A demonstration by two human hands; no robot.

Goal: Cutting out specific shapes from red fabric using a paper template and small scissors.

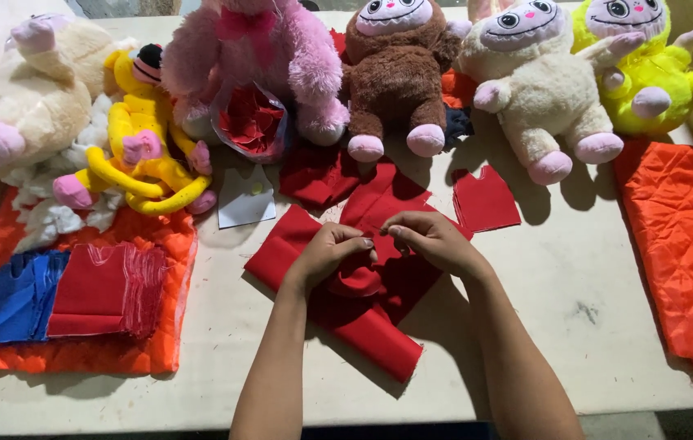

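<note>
Both of my hands meet over a pile of red fabric pieces (363,318) in the middle of the table (591,326). My left hand (332,251) has its fingers curled on a small bunched piece of red cloth (359,279). My right hand (432,240) pinches the same cloth from the right, fingertips touching those of the left. A separate cut red piece (485,200) lies just to the right of my hands.
Plush toys line the far edge: cream (20,98), yellow (143,138), pink (257,49), brown (395,73), white (534,90), lime (648,65). Stacked red (102,289) and blue (16,297) pieces sit on orange quilted fabric (118,358) at left. More orange quilting (685,244) lies right. A white paper (244,200) lies near.
</note>
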